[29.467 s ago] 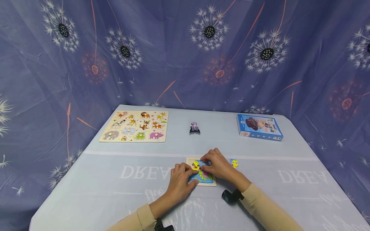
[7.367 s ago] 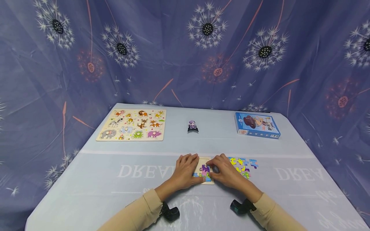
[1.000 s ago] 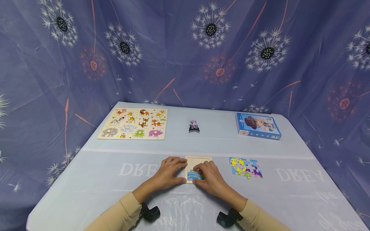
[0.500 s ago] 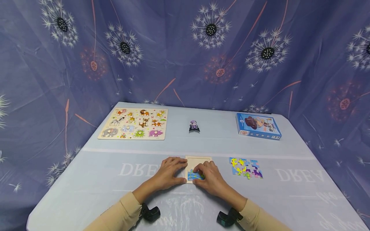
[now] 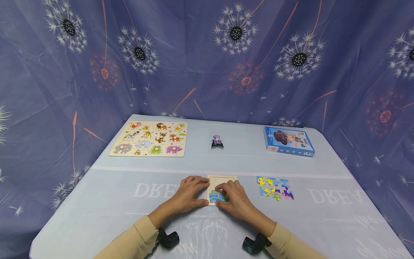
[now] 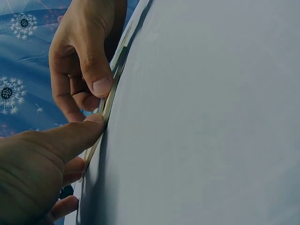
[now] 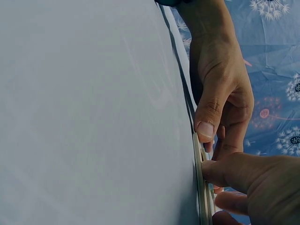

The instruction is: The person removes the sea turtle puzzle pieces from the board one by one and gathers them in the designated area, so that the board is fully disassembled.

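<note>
A small square wooden puzzle tray [image 5: 221, 177] lies on the table before me, its upper part bare wood. Blue jigsaw pieces [image 5: 214, 197] occupy its lower part, partly covered by my right hand [image 5: 235, 198]. With thumb and fingers curled, that hand pinches a puzzle piece near the tray's lower right; the piece is mostly hidden. My left hand [image 5: 191, 194] holds the tray's left side, index finger toward the upper edge and thumb at the near corner. In the left wrist view, the left thumb [image 6: 77, 138] touches the tray's edge. Right of the tray lies a joined group of puzzle pieces [image 5: 275, 188].
At the back left is a wooden animal peg puzzle [image 5: 148, 138]. A small purple and black figure [image 5: 217, 141] stands at the back middle. The blue box [image 5: 290, 141] lies at the back right. A pale printed cloth covers the table, with a dandelion curtain [image 5: 207, 61] behind it.
Since the oldest frame, most pieces have gone from the tray into the group at right. Over the last second, the blue pieces in the tray shifted slightly; the left hand stayed still.
</note>
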Action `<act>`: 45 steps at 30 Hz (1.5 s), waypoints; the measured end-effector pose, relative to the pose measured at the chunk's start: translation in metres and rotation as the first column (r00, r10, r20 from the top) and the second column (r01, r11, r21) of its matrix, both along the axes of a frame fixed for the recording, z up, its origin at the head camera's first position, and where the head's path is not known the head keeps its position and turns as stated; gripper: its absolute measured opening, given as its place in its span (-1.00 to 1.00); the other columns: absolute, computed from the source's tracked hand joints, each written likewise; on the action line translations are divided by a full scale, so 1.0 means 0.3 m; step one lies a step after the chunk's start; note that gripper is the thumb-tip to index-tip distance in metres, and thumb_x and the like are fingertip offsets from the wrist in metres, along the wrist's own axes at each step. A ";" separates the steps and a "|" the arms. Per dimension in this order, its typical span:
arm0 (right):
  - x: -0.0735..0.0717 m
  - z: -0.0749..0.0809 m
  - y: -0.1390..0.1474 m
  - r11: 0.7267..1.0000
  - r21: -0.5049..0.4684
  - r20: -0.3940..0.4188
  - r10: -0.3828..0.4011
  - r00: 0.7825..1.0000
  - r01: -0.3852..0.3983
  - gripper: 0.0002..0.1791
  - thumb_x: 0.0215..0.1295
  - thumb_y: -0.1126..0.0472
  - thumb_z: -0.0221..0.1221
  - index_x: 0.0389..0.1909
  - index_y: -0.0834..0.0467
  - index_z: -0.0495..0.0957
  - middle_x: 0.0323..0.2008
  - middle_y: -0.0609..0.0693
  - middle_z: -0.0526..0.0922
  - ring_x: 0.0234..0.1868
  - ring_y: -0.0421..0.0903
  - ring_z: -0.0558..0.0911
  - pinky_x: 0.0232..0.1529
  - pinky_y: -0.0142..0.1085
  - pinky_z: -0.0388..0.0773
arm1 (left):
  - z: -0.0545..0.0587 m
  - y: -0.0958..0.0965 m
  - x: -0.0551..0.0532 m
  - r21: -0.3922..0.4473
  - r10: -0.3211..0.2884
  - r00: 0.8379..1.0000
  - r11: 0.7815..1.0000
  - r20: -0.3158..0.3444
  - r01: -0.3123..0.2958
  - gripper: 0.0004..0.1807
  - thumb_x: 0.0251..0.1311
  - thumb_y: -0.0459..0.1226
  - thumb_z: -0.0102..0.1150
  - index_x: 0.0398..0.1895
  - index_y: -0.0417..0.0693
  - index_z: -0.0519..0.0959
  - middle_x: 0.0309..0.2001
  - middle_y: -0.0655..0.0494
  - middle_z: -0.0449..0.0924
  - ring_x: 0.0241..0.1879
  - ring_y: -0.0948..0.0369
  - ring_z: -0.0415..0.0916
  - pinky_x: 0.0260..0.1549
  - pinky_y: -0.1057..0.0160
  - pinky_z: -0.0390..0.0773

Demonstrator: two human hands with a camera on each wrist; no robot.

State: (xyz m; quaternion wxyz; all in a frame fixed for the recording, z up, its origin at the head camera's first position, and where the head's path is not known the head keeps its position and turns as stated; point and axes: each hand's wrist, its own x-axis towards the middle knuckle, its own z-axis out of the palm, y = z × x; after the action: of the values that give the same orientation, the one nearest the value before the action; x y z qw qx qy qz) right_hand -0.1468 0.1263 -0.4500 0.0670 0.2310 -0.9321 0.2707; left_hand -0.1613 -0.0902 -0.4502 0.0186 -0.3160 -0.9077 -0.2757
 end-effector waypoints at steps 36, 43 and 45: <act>0.044 0.051 0.189 0.985 -0.061 0.076 -0.155 0.985 0.160 -0.66 -0.11 0.12 0.45 -0.22 -0.08 0.66 -0.38 -0.21 0.51 -0.29 -0.26 0.33 -0.30 -0.39 0.26 | -0.003 0.004 0.002 0.002 0.009 1.000 1.000 0.004 -0.009 -0.37 0.01 -0.06 0.34 0.18 -0.10 0.50 0.24 0.10 0.43 0.26 0.02 0.25 0.18 -0.16 0.16; 0.081 0.034 0.339 0.985 0.006 -0.044 -0.174 0.984 0.175 -0.65 -0.16 0.15 0.47 -0.25 -0.06 0.66 -0.35 -0.23 0.53 -0.25 -0.29 0.30 -0.26 -0.35 0.28 | -0.002 0.005 0.002 0.002 0.011 1.000 1.000 0.006 -0.011 -0.37 0.00 -0.06 0.35 0.18 -0.10 0.50 0.24 0.10 0.43 0.26 0.02 0.25 0.19 -0.16 0.15; 0.090 0.032 0.374 0.981 0.029 -0.048 -0.189 0.981 0.191 -0.65 -0.16 0.16 0.46 -0.25 -0.05 0.67 -0.34 -0.23 0.53 -0.25 -0.28 0.29 -0.25 -0.34 0.26 | -0.003 0.004 0.002 0.002 0.011 1.000 1.000 0.006 -0.011 -0.37 0.00 -0.06 0.34 0.17 -0.11 0.50 0.24 0.10 0.43 0.26 0.02 0.25 0.19 -0.16 0.15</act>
State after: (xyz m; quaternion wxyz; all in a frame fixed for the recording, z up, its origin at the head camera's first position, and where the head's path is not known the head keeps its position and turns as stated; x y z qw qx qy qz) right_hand -0.1199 0.2387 -0.4404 0.1096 0.1480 -0.9526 0.2421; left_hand -0.1607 -0.0890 -0.4510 0.0177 -0.3100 -0.9092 -0.2773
